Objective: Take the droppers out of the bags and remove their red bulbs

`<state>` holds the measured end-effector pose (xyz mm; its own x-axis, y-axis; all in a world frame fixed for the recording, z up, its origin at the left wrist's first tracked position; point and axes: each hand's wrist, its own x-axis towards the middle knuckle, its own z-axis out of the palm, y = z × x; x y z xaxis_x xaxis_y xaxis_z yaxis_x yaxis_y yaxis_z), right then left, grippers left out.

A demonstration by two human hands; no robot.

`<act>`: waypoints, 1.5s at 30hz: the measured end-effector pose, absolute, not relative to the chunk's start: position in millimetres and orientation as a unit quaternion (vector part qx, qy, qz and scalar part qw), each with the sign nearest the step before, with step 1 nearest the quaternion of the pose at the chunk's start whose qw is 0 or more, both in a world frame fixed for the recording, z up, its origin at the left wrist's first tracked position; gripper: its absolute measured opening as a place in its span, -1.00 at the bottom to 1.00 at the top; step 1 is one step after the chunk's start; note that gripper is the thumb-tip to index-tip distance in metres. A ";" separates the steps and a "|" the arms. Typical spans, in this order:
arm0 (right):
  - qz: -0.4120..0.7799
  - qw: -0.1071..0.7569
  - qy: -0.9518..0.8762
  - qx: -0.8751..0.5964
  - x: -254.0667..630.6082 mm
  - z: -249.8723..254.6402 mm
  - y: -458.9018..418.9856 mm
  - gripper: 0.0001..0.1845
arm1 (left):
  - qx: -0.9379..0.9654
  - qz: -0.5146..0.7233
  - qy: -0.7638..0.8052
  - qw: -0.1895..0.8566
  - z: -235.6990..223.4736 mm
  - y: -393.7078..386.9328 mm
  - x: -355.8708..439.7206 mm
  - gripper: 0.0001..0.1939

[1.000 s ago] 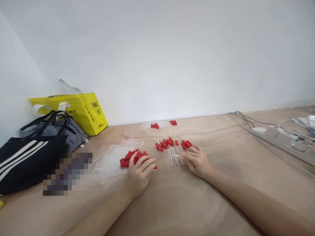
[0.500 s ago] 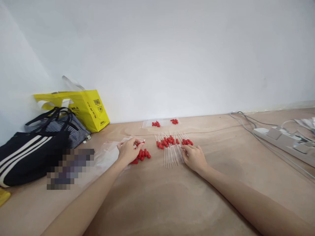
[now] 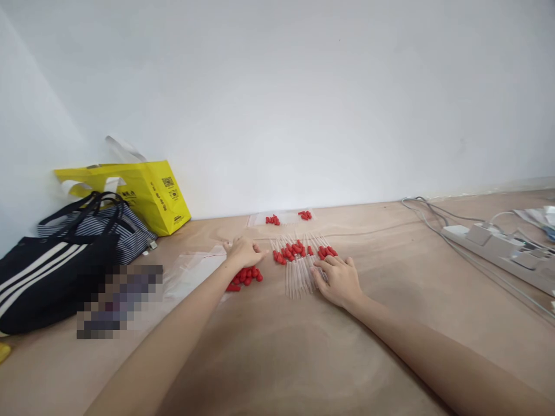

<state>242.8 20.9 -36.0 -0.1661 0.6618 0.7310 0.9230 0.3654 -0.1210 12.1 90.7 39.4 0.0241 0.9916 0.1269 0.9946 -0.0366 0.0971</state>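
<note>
The left hand, thumb spread wide, hangs over the far side of a pile of red caps; whether its hidden fingers hold anything cannot be told. The right hand, loosely bent, is at the right edge of a fan of thin clear tubes; any grip is unclear. Such slim tubes likely want a light, single pinch. Beyond the fan lie red-capped tubes; left of the left hand, clear bags.
</note>
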 end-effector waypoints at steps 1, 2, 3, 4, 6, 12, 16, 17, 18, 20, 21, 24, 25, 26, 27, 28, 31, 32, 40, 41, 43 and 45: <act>-0.178 0.367 -0.741 -0.533 243.5 -35.8 20.6 -0.70 | -0.722 -0.079 -0.688 0.008 37.7 91.0 19.9 -0.61; -0.177 0.370 -0.740 -0.532 244.3 -35.4 20.1 -0.70 | -0.727 -0.077 -0.682 0.006 35.4 91.3 27.8 -0.59; -0.175 0.373 -0.739 -0.533 245.0 -35.0 19.5 -0.70 | -0.731 -0.076 -0.678 0.005 32.8 91.7 35.2 -0.56; -0.173 0.374 -0.738 -0.534 245.8 -34.4 18.8 -0.70 | -0.733 -0.075 -0.676 0.005 30.0 92.5 41.7 -0.53; -0.172 0.377 -0.736 -0.536 247.3 -33.2 17.4 -0.69 | -0.732 -0.075 -0.677 0.008 25.1 95.0 51.2 -0.52; -0.181 0.380 -0.730 -0.538 251.7 -30.0 16.1 -0.64 | -0.734 -0.097 -0.671 0.033 26.4 88.7 51.8 -0.72; -0.179 0.403 -0.734 -0.516 255.0 -28.3 16.1 -0.70 | -0.756 -0.152 -0.630 0.095 28.7 50.7 37.2 -0.69; -0.176 0.416 -0.736 -0.505 255.2 -27.6 15.6 -0.75 | -0.773 -0.191 -0.589 0.138 27.0 39.2 33.0 -0.70; -0.175 0.429 -0.736 -0.493 255.0 -26.6 14.8 -0.79 | -0.788 -0.218 -0.551 0.167 24.5 28.3 29.0 -0.72; -0.174 0.444 -0.744 -0.468 253.5 -24.6 12.6 -0.81 | -0.818 -0.249 -0.478 0.203 17.4 10.5 22.8 -0.79; -0.175 0.441 -0.755 -0.454 252.1 -23.7 11.3 -0.78 | -0.830 -0.256 -0.449 0.212 13.4 4.3 20.9 -0.82; -0.180 0.401 -0.805 -0.398 247.1 -22.7 8.7 -0.71 | -0.847 -0.274 -0.392 0.234 2.6 -4.2 20.1 -0.85; -0.181 0.386 -0.821 -0.380 245.3 -23.1 8.5 -0.71 | -0.847 -0.282 -0.380 0.241 0.0 -4.7 21.0 -0.85; -0.182 0.374 -0.833 -0.365 243.7 -23.8 8.6 -0.72 | -0.847 -0.290 -0.370 0.247 -2.1 -4.7 22.2 -0.86; -0.183 0.365 -0.841 -0.355 242.1 -24.6 9.1 -0.73 | -0.847 -0.299 -0.361 0.252 -3.7 -4.4 23.4 -0.87; -0.183 0.360 -0.846 -0.348 240.7 -25.7 9.8 -0.74 | -0.847 -0.306 -0.352 0.256 -4.7 -4.1 24.6 -0.88; -0.176 0.359 -0.853 -0.335 237.1 -28.9 12.5 -0.78 | -0.847 -0.318 -0.336 0.261 -5.7 -3.9 26.6 -0.89; -0.174 0.361 -0.855 -0.329 236.2 -29.9 13.3 -0.79 | -0.847 -0.320 -0.335 0.260 -5.7 -4.1 26.8 -0.89; -0.177 0.391 -0.859 -0.280 233.5 -30.9 14.3 -0.84 | -0.856 -0.317 -0.345 0.217 -6.9 -0.9 28.4 -0.88; -0.182 0.398 -0.857 -0.273 233.5 -30.4 14.0 -0.84 | -0.860 -0.314 -0.343 0.210 -7.4 0.0 29.0 -0.86; -0.192 0.410 -0.853 -0.261 233.2 -29.7 13.5 -0.83 | -0.872 -0.305 -0.329 0.196 -8.7 1.7 30.0 -0.81; -0.200 0.415 -0.851 -0.253 232.7 -29.9 13.6 -0.83 | -0.882 -0.299 -0.313 0.186 -9.7 2.9 30.8 -0.78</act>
<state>232.7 13.6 -29.9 -0.5270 0.2654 0.8074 0.5967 0.7920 0.1292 30.8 2.9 -9.7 0.6245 0.4415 0.6442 0.6638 -0.7347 -0.1400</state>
